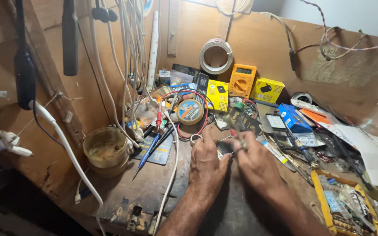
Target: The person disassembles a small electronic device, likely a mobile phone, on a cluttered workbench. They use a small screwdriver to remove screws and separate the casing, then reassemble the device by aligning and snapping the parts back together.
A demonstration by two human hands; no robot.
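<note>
My left hand (206, 164) and my right hand (257, 164) meet over the middle of a cluttered wooden workbench (149, 188). Between their fingertips they pinch a small dark part (229, 146) with a thin lead; its shape is blurred. The left thumb and fingers curl around its left side, and the right fingers close on its right end. A blue-handled tool (147, 157) and a red probe (159, 116) lie just left of the hands.
An orange multimeter (242, 80) and yellow boxes (266, 89) stand at the back. A round tin (106, 150) sits at left, a solder reel (190, 111) behind the hands. Several cables hang along the wall. Small parts, a blue box (295, 118) and papers crowd the right.
</note>
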